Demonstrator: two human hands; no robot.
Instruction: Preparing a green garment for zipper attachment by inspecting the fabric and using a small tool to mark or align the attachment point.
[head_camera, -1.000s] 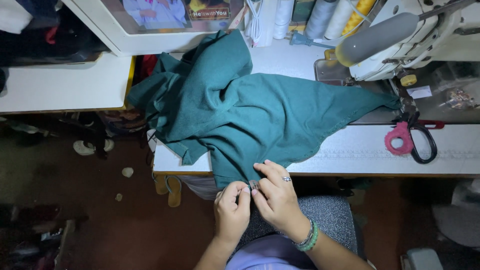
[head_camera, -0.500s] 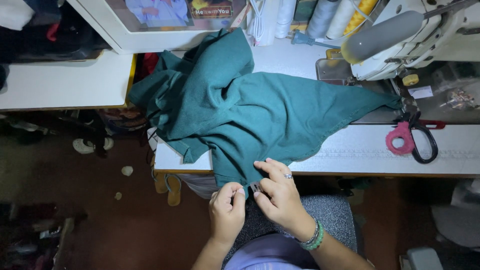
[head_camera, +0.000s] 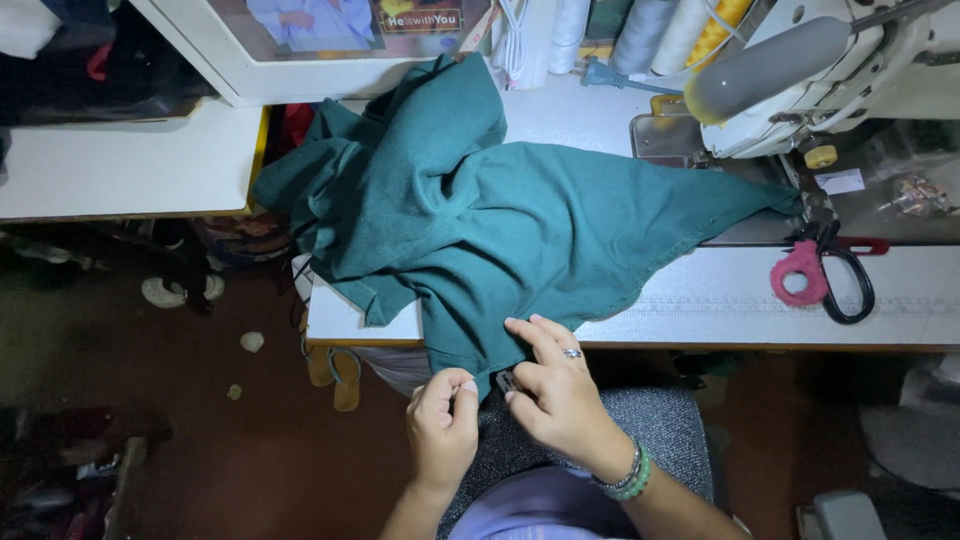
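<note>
A teal fabric (head_camera: 520, 215) lies crumpled across the white sewing table (head_camera: 700, 310), and one end hangs over the front edge toward my lap. My right hand (head_camera: 560, 395), with a ring and a green bead bracelet, rests its fingers on that hanging end and pinches it. A small dark tool (head_camera: 506, 382) shows at its thumb. My left hand (head_camera: 445, 425) is just left of it, thumb and forefinger pinched together at the fabric's lower corner.
A white sewing machine (head_camera: 800, 70) stands at the back right with thread cones (head_camera: 670, 30) behind it. Pink-handled scissors (head_camera: 820, 275) lie on the table at the right. A second white table (head_camera: 120, 165) is to the left, with sandals (head_camera: 335, 370) on the floor.
Both hands stay at the fabric's hanging end. My left hand has slid slightly down and left, and my right fingers have spread further over the cloth.
</note>
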